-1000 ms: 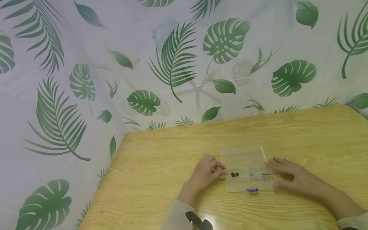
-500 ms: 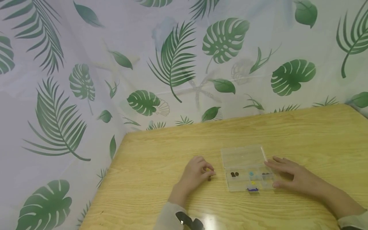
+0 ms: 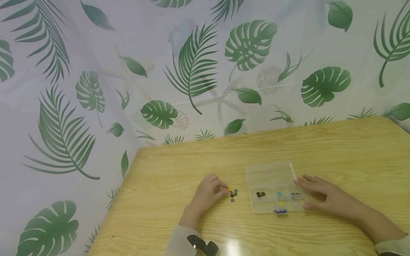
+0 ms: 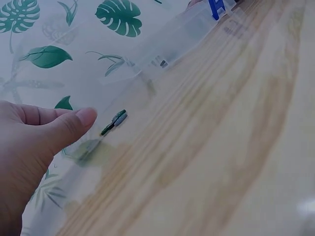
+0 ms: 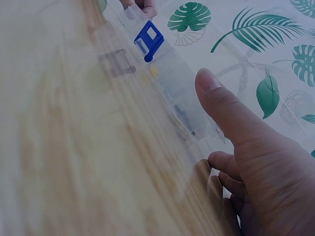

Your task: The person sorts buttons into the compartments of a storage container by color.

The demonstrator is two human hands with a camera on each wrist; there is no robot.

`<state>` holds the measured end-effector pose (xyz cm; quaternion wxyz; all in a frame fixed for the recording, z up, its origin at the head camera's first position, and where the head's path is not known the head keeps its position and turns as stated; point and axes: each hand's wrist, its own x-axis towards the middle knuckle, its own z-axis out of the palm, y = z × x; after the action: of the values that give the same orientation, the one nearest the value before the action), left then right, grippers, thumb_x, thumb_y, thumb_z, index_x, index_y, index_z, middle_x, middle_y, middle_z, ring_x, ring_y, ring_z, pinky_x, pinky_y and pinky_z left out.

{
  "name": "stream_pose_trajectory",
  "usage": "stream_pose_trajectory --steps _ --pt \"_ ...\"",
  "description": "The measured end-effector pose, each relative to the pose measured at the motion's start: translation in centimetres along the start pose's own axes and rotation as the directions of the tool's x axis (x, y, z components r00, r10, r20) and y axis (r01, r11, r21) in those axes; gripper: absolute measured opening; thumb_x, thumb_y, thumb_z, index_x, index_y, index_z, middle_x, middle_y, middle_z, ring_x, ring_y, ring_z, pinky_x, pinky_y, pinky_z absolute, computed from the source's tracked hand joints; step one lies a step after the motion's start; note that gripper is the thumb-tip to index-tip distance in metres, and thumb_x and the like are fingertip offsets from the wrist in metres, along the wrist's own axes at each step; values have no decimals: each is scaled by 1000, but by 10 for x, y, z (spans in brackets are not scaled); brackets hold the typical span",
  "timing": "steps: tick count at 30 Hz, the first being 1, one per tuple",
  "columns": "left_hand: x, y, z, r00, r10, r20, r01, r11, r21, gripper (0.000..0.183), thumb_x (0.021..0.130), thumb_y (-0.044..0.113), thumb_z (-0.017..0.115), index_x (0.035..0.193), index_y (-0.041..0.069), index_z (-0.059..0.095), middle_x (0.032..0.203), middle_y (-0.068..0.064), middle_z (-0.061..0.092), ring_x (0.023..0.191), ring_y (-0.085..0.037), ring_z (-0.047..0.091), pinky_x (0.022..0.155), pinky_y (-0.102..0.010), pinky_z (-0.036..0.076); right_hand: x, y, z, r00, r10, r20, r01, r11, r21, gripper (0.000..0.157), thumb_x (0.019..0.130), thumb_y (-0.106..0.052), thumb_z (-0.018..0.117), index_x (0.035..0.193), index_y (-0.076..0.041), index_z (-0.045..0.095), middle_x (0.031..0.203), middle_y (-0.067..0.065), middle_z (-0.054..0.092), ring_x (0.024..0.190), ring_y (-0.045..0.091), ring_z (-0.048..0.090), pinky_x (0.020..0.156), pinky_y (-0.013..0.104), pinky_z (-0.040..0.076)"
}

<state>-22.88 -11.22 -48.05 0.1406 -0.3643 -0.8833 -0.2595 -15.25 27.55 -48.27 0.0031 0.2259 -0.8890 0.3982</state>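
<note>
A clear plastic compartment box [image 3: 266, 206] lies on the table with its lid [image 3: 270, 174] raised at the back. Dark round buttons [image 3: 261, 194] sit in its back left compartment; a light blue piece [image 3: 279, 193] and a yellow piece [image 3: 281, 203] lie in others. Left of the box is a small loose group of buttons [image 3: 235, 193], several dark or greenish and one yellow. My left hand [image 3: 206, 193] has thumb and forefinger right at this group, with a small gap between them. My right hand [image 3: 326, 199] rests with extended fingers and thumb at the box's right side.
A blue latch [image 5: 149, 41] stands out at the box's front edge. The wood-grain table [image 3: 179, 163] runs back to a white cloth [image 3: 128, 35] printed with green leaves. A dark strap [image 3: 203, 245] is around the left wrist.
My left hand has drawn away leftward from the box's left side to the loose buttons, which now show beside its fingertips. The right hand and the box stay in place.
</note>
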Motion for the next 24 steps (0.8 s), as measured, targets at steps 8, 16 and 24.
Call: stream_pose_trajectory --steps 8,16,24 --pt "-2 -7 2 993 -92 70 91 995 29 20 82 35 72 91 18 71 79 10 52 77 -6 41 69 -19 38 0 0 0 1000 5 6 -5 1000 8 65 81 -23 74 140 -20 47 145 30 33 127 62 22 89 76 21" --pt "-3 -8 2 972 -189 140 192 981 -11 19 84 36 69 92 19 71 81 12 52 78 -4 42 70 -18 39 1 1 1 1000 -3 3 3 1000 6 65 81 -23 74 140 -19 48 144 30 34 127 62 22 89 76 21" --pt "-2 -6 1 963 -216 162 225 973 -43 16 85 34 69 90 19 72 79 12 51 77 -5 42 69 -17 39 0 0 1 1000 -5 -3 5 1000 5 65 81 -23 74 140 -20 47 144 30 34 126 62 22 89 76 21"
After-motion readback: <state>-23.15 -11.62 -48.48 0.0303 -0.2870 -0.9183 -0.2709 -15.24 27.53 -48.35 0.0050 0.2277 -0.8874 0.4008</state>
